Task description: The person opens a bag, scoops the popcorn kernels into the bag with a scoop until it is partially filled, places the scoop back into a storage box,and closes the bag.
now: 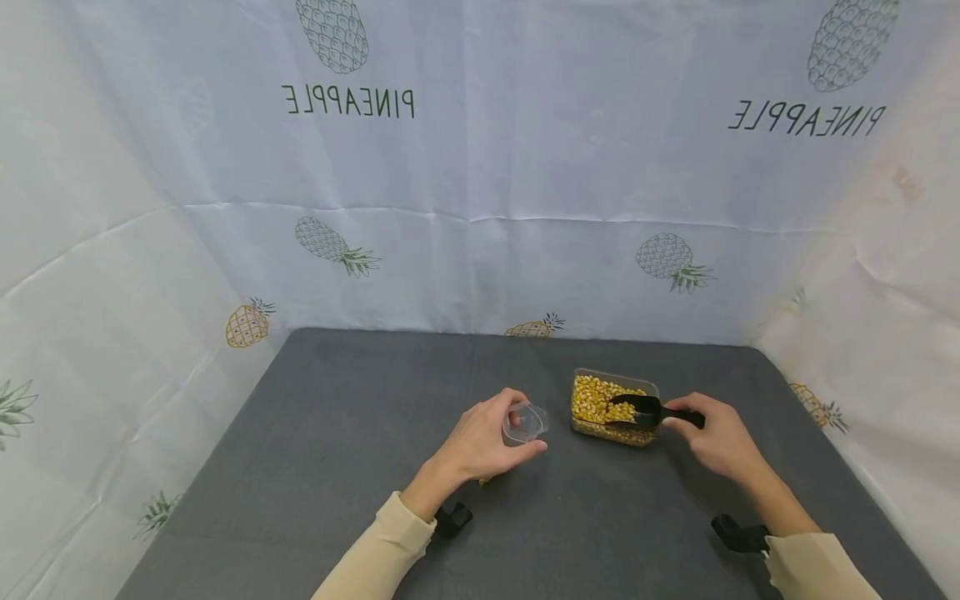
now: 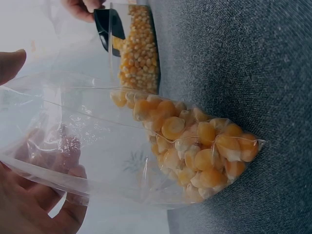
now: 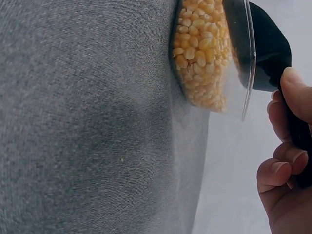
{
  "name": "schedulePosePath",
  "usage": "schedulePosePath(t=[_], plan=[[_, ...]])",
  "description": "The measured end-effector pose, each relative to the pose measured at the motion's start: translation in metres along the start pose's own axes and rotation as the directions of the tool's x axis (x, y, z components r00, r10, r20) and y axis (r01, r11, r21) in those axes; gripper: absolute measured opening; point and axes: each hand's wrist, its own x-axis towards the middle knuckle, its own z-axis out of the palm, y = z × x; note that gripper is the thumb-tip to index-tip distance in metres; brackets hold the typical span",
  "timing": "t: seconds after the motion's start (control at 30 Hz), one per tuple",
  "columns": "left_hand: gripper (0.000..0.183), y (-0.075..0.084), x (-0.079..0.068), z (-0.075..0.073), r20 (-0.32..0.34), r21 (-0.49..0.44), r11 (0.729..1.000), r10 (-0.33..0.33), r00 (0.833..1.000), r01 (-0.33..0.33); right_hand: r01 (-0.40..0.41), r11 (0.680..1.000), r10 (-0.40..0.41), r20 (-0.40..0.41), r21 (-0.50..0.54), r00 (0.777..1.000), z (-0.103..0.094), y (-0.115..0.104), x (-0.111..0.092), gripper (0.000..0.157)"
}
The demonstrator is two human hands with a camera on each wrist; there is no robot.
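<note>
Black scoop (image 1: 647, 410): bowl inside the clear container (image 3: 236, 95), among yellow kernels (image 1: 592, 393).
Right hand (image 1: 712, 429): thumb and fingers curled around the scoop's handle, probably to steer the bowl's angle.
Clear bag (image 2: 107, 141): left of the container, kernels gathered at its base; whether it touches the table, I cannot tell.
Left hand (image 1: 483, 433): gripping the bag's mouth, thumb and fingers spread, presumably to keep it open.
Grey table (image 1: 360, 417): supports the container.
</note>
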Motion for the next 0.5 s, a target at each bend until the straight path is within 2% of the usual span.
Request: schedulePosePath(t=[0.5], plan=[[0.057, -0.0005, -0.0003, 0.001, 0.003, 0.002, 1.0, -0.007, 1.0, 0.007, -0.018, 0.999, 0.02, -0.046, 0.032, 0.999, 0.0009, 0.0038, -0.0044, 0.025]])
